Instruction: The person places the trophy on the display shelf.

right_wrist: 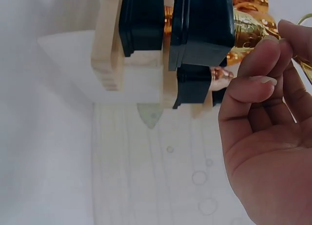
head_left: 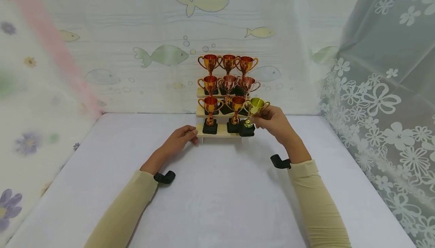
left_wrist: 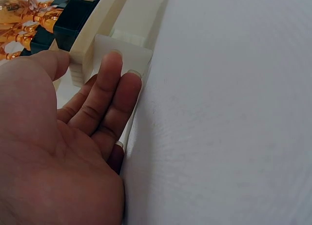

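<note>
My right hand point(head_left: 276, 124) pinches a yellow-gold trophy cup point(head_left: 255, 106) around its stem, below the bowl. Its black base point(right_wrist: 204, 28) overlaps the right end of the bottom step and stands off the board in the right wrist view. At the left end of that step, my left hand point(head_left: 178, 138) grips the wooden stand point(head_left: 221, 131), thumb on top and fingers beneath. Two orange-gold trophies point(head_left: 210, 106) are on the bottom step. On the middle step are an orange-gold one and two rose-coloured trophies point(head_left: 229, 83). Orange-gold trophies point(head_left: 229, 62) line the top.
White side panels point(left_wrist: 122, 46) carry the stepped stand on a white-covered table point(head_left: 217, 195). Behind it hangs a fish-patterned curtain point(head_left: 163, 14). A lace flower curtain point(head_left: 384, 127) borders the right side, and a floral cloth point(head_left: 30, 108) the left.
</note>
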A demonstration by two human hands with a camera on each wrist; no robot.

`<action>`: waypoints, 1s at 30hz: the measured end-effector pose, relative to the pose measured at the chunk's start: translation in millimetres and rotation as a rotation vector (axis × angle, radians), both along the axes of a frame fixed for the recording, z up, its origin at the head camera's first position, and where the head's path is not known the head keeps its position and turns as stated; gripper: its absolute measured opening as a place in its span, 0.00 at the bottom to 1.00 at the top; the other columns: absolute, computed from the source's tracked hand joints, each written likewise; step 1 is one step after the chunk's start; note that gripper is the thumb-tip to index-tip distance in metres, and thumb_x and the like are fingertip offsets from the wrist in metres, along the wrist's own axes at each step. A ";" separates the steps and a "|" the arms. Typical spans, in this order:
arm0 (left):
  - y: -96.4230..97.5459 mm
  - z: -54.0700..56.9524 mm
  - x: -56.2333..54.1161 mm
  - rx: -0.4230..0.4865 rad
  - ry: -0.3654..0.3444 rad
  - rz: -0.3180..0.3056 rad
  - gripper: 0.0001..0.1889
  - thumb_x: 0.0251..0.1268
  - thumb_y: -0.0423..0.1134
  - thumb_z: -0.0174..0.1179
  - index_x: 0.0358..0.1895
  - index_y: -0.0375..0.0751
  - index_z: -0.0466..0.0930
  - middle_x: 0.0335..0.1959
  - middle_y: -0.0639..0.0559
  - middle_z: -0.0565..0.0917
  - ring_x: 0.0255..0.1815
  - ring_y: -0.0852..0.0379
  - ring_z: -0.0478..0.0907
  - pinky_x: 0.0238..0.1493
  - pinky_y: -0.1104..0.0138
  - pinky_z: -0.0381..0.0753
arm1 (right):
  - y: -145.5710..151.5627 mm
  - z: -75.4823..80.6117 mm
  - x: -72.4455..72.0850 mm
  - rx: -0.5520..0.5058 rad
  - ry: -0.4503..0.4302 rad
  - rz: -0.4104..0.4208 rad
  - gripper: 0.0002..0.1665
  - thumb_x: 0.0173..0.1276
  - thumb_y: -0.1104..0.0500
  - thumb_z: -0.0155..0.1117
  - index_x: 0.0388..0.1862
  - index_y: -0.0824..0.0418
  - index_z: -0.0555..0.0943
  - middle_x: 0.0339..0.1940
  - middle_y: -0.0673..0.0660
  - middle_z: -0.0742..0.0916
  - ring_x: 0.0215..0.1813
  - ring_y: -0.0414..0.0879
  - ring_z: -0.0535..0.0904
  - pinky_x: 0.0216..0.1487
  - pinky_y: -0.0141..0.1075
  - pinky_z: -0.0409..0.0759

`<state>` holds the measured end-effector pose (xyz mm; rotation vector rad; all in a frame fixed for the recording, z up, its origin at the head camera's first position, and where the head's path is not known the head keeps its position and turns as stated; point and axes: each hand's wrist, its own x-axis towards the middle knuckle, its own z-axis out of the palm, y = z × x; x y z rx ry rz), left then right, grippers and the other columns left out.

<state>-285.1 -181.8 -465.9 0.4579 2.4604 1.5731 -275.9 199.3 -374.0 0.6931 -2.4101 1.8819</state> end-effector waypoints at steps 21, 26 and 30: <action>-0.8 -4.2 0.6 -0.004 0.006 0.018 0.25 0.87 0.51 0.49 0.70 0.33 0.74 0.47 0.39 0.89 0.54 0.45 0.85 0.71 0.46 0.70 | 15.5 -7.1 -7.3 0.044 -0.048 -0.133 0.19 0.75 0.63 0.68 0.59 0.72 0.81 0.41 0.57 0.85 0.35 0.45 0.80 0.38 0.32 0.79; 0.7 2.6 2.0 -0.011 -0.013 0.013 0.24 0.88 0.47 0.48 0.70 0.30 0.73 0.47 0.37 0.89 0.54 0.43 0.85 0.71 0.46 0.70 | 9.4 -13.0 -9.9 0.090 -0.047 -0.149 0.17 0.75 0.61 0.69 0.58 0.69 0.82 0.40 0.59 0.84 0.35 0.46 0.79 0.38 0.34 0.79; 4.8 23.2 15.4 -0.020 -0.011 0.003 0.23 0.88 0.45 0.49 0.69 0.28 0.73 0.47 0.36 0.89 0.53 0.43 0.85 0.70 0.46 0.71 | 4.6 -18.9 -13.4 0.126 -0.040 -0.150 0.17 0.76 0.59 0.68 0.57 0.68 0.82 0.38 0.58 0.84 0.36 0.51 0.79 0.39 0.36 0.78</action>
